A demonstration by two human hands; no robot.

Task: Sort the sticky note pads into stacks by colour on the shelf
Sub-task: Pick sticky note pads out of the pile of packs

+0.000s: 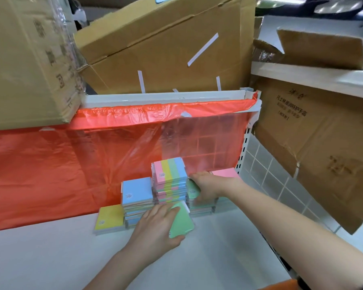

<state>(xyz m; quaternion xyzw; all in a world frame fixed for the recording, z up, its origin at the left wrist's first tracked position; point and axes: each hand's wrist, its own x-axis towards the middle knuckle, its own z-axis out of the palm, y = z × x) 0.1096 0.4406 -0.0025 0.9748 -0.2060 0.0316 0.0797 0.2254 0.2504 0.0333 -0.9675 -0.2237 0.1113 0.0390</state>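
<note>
A green sticky note pad (pixel 181 221) lies tilted in the left hand (pixel 155 227), just above the white shelf (pixel 50 258) and in front of the stacks. Its long axis runs from the near right corner up toward the far left, and its green face is turned up and to the right. The fingers curl over its far edge while the thumb clamps the near edge.

Just behind it stands the tallest stack, the striped pads (pixel 169 181), whose pink, yellow, green and blue bands run away from the viewer. To its left sits a lower stack of blue pads (pixel 137 191), and further left, nearest the viewer, a short stack of yellow pads (pixel 109 219). To the right of the striped pads the right hand (pixel 208 186) lies palm down on the green stack (pixel 201 206), fingers bent over another green pad (pixel 193 189) at its top; how firmly it grips cannot be told. A pink pad (pixel 225 172) shows just beyond the wrist.

Orange plastic sheeting (pixel 50 160) hangs behind the stacks, with cardboard boxes (pixel 166 45) above.
</note>
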